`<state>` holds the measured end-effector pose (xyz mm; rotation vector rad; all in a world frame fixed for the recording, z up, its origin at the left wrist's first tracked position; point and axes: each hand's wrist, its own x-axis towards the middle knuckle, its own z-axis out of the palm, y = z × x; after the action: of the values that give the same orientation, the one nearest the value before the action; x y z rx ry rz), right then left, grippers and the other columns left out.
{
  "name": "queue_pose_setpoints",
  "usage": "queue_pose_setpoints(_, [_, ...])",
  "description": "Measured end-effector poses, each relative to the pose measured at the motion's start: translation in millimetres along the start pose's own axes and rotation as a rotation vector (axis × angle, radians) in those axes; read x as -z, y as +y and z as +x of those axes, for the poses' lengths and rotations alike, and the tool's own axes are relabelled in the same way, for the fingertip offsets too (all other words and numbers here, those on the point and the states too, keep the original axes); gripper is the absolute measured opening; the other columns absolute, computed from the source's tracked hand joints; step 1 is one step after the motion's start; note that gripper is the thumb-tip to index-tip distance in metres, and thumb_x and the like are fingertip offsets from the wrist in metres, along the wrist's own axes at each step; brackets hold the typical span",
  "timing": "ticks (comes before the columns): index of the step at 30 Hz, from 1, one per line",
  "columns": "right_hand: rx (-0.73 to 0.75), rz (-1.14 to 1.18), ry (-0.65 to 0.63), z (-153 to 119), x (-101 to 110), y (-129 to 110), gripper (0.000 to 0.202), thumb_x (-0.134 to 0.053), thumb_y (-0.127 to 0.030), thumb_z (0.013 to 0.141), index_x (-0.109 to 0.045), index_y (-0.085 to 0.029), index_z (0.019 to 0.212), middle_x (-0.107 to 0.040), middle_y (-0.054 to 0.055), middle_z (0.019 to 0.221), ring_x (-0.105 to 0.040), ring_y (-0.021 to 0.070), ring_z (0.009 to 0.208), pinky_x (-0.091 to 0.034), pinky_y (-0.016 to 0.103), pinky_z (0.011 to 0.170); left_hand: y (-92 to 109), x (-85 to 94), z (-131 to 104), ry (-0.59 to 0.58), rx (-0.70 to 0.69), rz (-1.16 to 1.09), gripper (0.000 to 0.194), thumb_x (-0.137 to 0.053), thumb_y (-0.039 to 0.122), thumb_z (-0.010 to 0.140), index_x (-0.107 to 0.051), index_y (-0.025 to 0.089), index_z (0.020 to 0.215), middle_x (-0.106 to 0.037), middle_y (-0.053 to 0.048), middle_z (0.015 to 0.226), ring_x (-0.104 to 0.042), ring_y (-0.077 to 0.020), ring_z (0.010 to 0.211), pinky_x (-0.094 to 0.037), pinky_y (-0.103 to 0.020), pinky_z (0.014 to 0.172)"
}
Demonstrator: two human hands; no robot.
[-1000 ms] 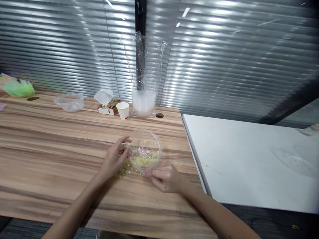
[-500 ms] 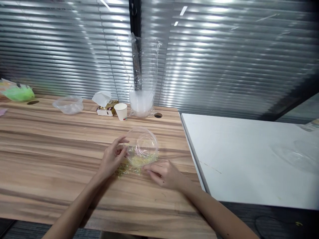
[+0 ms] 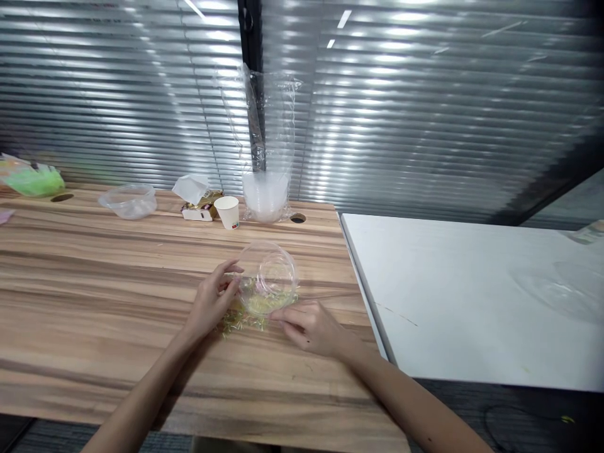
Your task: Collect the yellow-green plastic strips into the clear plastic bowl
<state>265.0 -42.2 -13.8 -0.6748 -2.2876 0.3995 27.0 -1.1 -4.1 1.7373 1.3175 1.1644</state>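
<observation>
A clear round plastic bowl point(image 3: 278, 267) is tipped on its side over the wooden table, its opening facing me. Yellow-green shredded filler point(image 3: 240, 319) lies under and around its lower edge, and some shows through the plastic. My left hand point(image 3: 217, 296) pinches the bowl's left rim between thumb and fingers. At the bowl's lower right, my right hand point(image 3: 309, 327) has its fingers closed on the rim, with the thumb underneath.
Along the back of the wooden table point(image 3: 117, 283) stand a clear bowl point(image 3: 129, 201), a tissue pack point(image 3: 201, 204), a paper cup point(image 3: 228, 212) and bagged stacked bowls point(image 3: 265, 196). A green bag point(image 3: 35, 181) lies far left. A white table point(image 3: 448, 283) adjoins on the right, bearing clear plastic point(image 3: 557, 292).
The view has shifted very slightly. Both hands keep their hold on the tilted bowl, which stays in nearly the same place.
</observation>
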Motion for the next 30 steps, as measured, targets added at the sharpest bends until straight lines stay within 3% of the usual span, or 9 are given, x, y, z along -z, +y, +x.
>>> queue_pose_setpoints(7, [-0.04, 0.02, -0.029, -2.1, -2.6, 2.0, 0.028, -0.047, -0.01, 0.09, -0.066, -0.018, 0.109, -0.073, 0.004, 0.097, -0.07, 0.0154, 0.083, -0.054, 0.026, 0.078, -5.0, 2.9, -1.1, -0.01, -0.046, 0.053, 0.045, -0.053, 0.041, 0.087, -0.047, 0.016, 0.124, -0.062, -0.009, 0.105, -0.064, -0.0158, 0.071, -0.054, -0.031, 0.065])
queue_pose_setpoints(19, [-0.065, 0.017, -0.056, -0.8, -5.2, 1.8, 0.024, -0.049, -0.013, 0.091, -0.067, -0.017, 0.106, -0.074, 0.004, 0.094, -0.07, 0.0156, 0.08, -0.054, 0.026, 0.074, 0.8, 5.4, -1.5, -0.005, -0.067, 0.102, 0.045, -0.052, 0.04, 0.087, -0.049, 0.016, 0.125, -0.063, -0.009, 0.106, -0.065, -0.0172, 0.076, -0.054, -0.032, 0.068])
queue_pose_setpoints(30, [-0.027, 0.0, -0.024, -0.1, -3.4, 1.8, 0.027, -0.047, -0.01, 0.089, -0.067, -0.017, 0.105, -0.074, 0.004, 0.09, -0.069, 0.0143, 0.072, -0.054, 0.024, 0.069, -3.7, 4.3, -1.3, 0.036, -0.045, 0.047, 0.04, -0.053, 0.038, 0.085, -0.051, 0.018, 0.12, -0.062, -0.008, 0.106, -0.061, -0.0136, 0.065, -0.053, -0.029, 0.063])
